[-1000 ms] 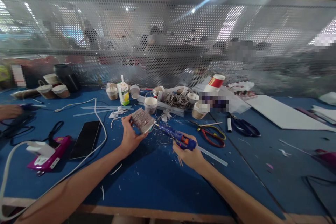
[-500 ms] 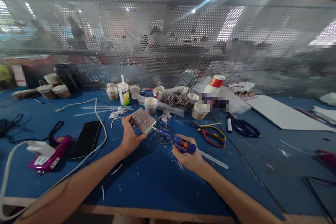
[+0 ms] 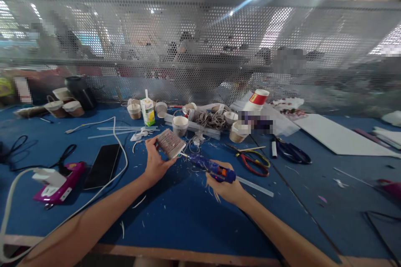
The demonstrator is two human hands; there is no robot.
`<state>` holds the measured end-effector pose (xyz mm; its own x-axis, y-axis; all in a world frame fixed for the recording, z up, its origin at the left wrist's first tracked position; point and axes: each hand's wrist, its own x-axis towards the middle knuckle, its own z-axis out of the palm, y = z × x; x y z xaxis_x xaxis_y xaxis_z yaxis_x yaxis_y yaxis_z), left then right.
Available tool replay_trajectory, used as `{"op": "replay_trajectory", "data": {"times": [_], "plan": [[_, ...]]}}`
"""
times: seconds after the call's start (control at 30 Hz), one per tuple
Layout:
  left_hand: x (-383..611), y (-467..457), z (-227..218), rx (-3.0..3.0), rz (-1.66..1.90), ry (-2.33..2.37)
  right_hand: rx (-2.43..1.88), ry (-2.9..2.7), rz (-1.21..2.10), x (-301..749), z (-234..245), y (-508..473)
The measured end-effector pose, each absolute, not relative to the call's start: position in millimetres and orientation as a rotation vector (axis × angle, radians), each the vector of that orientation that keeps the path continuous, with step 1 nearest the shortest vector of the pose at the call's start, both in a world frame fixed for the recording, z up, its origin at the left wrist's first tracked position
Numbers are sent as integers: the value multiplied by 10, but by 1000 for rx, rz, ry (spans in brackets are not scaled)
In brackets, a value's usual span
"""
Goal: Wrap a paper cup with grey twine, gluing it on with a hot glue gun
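My left hand (image 3: 158, 162) is closed on a small cup wrapped in brownish cord (image 3: 171, 143), tipped on its side with its pale rim toward the right. Fingers grip its left side and lower edge. In my right hand (image 3: 227, 185) is a blue hot glue gun (image 3: 205, 163), its nozzle at the cup's rim; whether it touches, I cannot tell. A clear glue stick (image 3: 255, 186) sticks out of the gun's rear. Behind the cup stands a small white bucket-like cup (image 3: 180, 126) with a thin handle.
A heap of cord (image 3: 213, 120), a drink carton (image 3: 148, 112) and several cups line the back. Pliers (image 3: 253, 162) and scissors (image 3: 293, 152) lie right. A phone (image 3: 102, 167), white cable (image 3: 125, 156) and magenta power strip (image 3: 61, 183) lie left. A perforated metal screen (image 3: 200, 66) rises behind.
The glue gun and my right hand have shifted very slightly to the right. My left hand and the cord-wrapped cup stay in place.
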<state>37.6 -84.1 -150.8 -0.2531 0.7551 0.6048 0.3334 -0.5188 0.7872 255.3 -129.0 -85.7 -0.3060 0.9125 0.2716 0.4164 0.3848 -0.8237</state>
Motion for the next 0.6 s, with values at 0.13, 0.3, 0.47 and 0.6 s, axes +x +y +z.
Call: {"op": "replay_trajectory", "data": {"times": [0.13,0.3,0.47,0.6], "plan": [[349,-849,-1494,1742,1777,1377,-1119,-1972,603,2645,-825,-1225],[339,-895,-1424,1853,1736,1458,-1350,-2247,-59,2892,-824,-986],[340,-917,-1397,1873,1736,1437,-1507,-2583,75,3129,-827,-879],[350,-906,-1421,1768,1819,1306,-1464,-2584,178,3197,-685,-950]]}}
